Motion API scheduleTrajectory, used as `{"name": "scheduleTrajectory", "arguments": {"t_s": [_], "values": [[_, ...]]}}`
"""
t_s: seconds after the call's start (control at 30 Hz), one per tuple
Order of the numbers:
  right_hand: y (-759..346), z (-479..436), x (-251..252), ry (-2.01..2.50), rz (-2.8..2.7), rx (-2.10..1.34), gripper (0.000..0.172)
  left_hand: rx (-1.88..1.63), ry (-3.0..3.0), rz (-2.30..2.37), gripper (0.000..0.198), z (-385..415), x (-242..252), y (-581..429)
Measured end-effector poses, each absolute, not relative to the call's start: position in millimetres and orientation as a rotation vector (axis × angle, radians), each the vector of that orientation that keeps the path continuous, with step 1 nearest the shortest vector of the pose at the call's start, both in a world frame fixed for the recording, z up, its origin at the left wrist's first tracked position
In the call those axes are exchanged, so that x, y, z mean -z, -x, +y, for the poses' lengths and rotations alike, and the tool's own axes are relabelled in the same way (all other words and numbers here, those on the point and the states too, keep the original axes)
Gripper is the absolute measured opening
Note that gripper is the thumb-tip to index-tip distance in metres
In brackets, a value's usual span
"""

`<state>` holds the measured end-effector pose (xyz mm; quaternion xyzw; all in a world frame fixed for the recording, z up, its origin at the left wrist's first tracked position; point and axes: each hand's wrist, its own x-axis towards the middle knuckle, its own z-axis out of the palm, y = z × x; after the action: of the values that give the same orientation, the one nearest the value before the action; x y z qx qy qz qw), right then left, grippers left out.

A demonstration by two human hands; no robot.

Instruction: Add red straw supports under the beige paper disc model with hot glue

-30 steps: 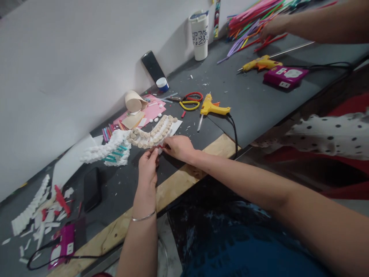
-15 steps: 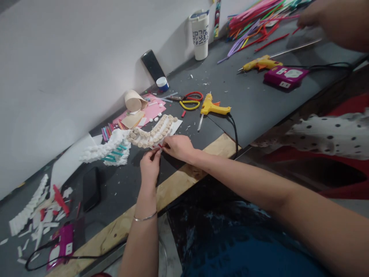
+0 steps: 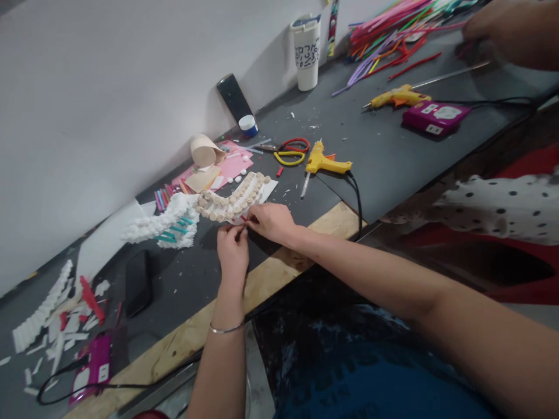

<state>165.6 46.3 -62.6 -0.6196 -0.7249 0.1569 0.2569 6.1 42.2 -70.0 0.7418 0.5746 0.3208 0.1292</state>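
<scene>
Close together above the dark table's front part, both my hands are pinched. Between the fingers of my right hand (image 3: 271, 223) shows the end of a small red strip (image 3: 243, 217). My left hand (image 3: 233, 247) is closed right beside it, fingertips nearly touching the right ones; what it pinches is hidden. Just behind them lies a curved white piece (image 3: 251, 195) lined with rows of beige rosettes. To its left stands a fluffy white curved piece (image 3: 161, 220) with teal sticks (image 3: 177, 228) across it.
A yellow glue gun (image 3: 325, 163) and scissors (image 3: 290, 152) lie beyond my right hand. A black phone (image 3: 138, 283), white and red scraps (image 3: 65, 326) and a purple power strip (image 3: 94, 366) are at left. A co-worker's hand (image 3: 510, 32) is near colourful pipe cleaners (image 3: 393, 38).
My left hand has shifted slightly right and down, its fingertips now tucked closer under my right hand. The right hand has hardly moved. The co-worker's hand has shifted slightly.
</scene>
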Motion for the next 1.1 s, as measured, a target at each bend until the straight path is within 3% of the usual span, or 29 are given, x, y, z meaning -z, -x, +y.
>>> {"name": "scheduleTrajectory", "arguments": {"t_s": [1.1], "values": [[-167.1, 51.1, 69.5, 1.623, -1.947, -0.452, 0.021, -0.981, -2.275, 1.628, 0.02, 48.3, 80.3, -3.4]]}}
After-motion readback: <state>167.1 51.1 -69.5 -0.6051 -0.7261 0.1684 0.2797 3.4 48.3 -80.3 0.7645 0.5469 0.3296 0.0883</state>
